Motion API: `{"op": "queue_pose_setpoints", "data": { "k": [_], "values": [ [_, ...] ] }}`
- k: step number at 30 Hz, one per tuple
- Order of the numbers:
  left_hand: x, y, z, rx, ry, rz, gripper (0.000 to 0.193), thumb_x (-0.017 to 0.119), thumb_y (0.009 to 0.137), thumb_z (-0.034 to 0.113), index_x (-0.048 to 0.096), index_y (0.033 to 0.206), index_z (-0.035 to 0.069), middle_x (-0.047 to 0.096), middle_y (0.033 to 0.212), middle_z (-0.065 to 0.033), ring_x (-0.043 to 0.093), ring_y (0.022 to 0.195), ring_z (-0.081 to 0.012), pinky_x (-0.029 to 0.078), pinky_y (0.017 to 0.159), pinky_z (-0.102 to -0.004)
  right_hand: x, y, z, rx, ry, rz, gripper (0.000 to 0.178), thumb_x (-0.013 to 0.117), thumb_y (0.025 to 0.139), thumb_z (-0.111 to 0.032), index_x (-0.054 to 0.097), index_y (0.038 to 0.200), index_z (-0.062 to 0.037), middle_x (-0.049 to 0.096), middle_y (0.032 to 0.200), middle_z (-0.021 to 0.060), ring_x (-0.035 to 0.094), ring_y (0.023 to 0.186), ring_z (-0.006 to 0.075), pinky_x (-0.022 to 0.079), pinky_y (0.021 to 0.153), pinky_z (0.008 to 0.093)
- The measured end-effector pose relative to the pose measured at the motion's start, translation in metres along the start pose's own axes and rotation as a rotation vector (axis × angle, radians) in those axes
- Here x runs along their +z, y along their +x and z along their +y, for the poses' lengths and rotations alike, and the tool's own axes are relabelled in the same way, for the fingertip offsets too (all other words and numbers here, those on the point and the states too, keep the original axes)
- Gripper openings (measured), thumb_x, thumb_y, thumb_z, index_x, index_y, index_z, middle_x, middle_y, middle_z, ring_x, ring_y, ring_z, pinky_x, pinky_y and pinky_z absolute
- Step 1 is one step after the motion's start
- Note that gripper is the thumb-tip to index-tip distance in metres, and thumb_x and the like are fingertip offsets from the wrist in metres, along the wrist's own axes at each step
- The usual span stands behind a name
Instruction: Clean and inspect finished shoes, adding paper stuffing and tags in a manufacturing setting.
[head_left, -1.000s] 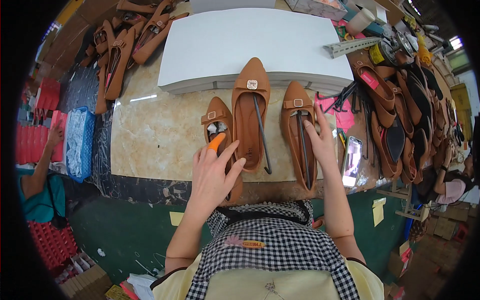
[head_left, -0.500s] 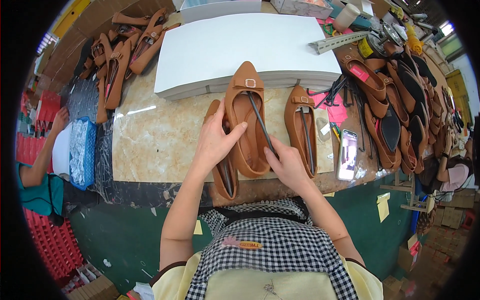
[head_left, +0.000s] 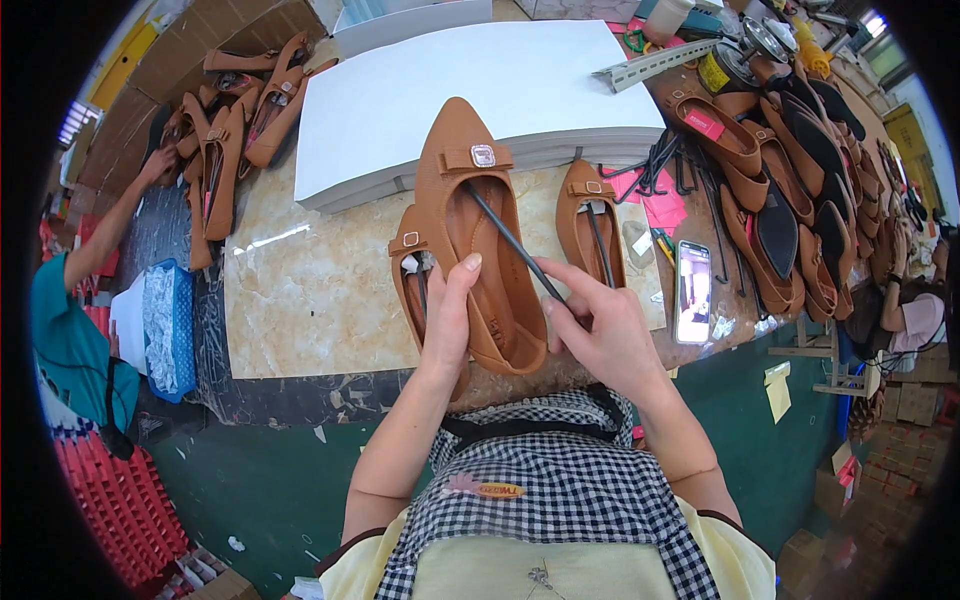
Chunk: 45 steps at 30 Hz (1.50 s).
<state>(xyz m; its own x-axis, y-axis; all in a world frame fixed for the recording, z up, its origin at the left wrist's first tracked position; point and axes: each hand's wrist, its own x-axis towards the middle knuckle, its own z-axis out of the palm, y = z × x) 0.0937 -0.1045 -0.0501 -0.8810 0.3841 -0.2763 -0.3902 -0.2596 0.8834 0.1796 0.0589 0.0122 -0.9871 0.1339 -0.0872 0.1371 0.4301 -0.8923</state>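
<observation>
left hand [head_left: 447, 318]: fingers wrapped on the left side of the tan shoe [head_left: 478, 235]
right hand [head_left: 603, 333]: pinching the black rod [head_left: 512, 245] inside it
shoe: raised above the marble table [head_left: 300, 300], toe pointing away

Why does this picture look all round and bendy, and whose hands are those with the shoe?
The camera sits on a person's head and looks down, and its wide lens bends straight edges. The hands belong to that person. The left hand holds a tan pointed shoe above a marble table. The right hand holds a thin dark rod that pokes into the shoe. Two more tan shoes lie beside it, with a white stack of sheets behind and a phone to the right.
</observation>
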Motion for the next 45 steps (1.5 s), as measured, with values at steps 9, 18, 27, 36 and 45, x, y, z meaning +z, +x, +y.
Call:
{"op": "queue_pose_setpoints", "data": {
  "k": [9,18,27,36,45],
  "values": [
    [0.004,-0.012,-0.014,0.061,-0.097,0.093,0.059,0.025,0.103,0.053,0.047,0.134,0.007,0.06,0.124,-0.0088,0.058,0.113,-0.0198,0.047,0.096,-0.0348,0.003,0.012,-0.01,0.062,0.024,-0.058,0.031,0.059,0.094,-0.01,0.061,0.123,0.001,0.05,0.048,0.0019,0.047,0.043,0.004,0.035,0.043,0.0261],
    [0.031,-0.019,-0.031,0.044,-0.184,0.162,0.062,0.019,0.104,0.053,0.043,0.138,0.007,0.055,0.132,-0.0071,0.052,0.121,-0.0183,0.043,0.102,-0.0349,0.035,0.017,0.003,-0.379,-0.4,0.327,0.026,0.062,0.09,-0.02,0.068,0.111,-0.0064,0.059,0.054,0.0116,0.062,0.049,0.026,0.046,0.047,0.038],
    [-0.026,0.031,0.047,0.663,1.511,0.146,0.084,0.073,0.083,0.018,0.026,0.152,0.008,0.035,0.145,-0.0261,0.03,0.137,-0.042,0.032,0.111,-0.0456,-0.02,-0.008,0.031,0.009,-0.425,-0.09,0.027,0.061,0.088,-0.018,0.068,0.112,-0.0064,0.059,0.061,0.0169,0.059,0.056,0.035,0.046,0.058,0.0433],
    [-0.051,0.253,0.066,0.8,1.89,0.27,0.057,0.047,0.095,0.053,0.043,0.146,0.028,0.052,0.126,-0.0246,0.023,0.142,-0.0405,0.019,0.111,-0.0623,0.024,-0.013,0.054,0.315,-0.887,0.016,0.046,0.059,0.089,-0.021,0.055,0.132,-0.006,0.066,0.067,0.0162,0.065,0.06,0.0359,0.052,0.059,0.0434],
    [0.045,0.047,0.081,0.933,1.469,-0.561,0.013,0.066,0.078,0.018,0.061,0.083,0.006,0.061,0.088,-0.0147,0.059,0.093,-0.0322,0.051,0.077,-0.041,0.002,0.002,0.075,-0.023,0.513,0.303,0.077,0.059,0.096,-0.03,0.015,0.156,-0.0099,0.037,0.15,0.0191,0.056,0.12,0.027,0.053,0.085,0.0336]
  ]
}}
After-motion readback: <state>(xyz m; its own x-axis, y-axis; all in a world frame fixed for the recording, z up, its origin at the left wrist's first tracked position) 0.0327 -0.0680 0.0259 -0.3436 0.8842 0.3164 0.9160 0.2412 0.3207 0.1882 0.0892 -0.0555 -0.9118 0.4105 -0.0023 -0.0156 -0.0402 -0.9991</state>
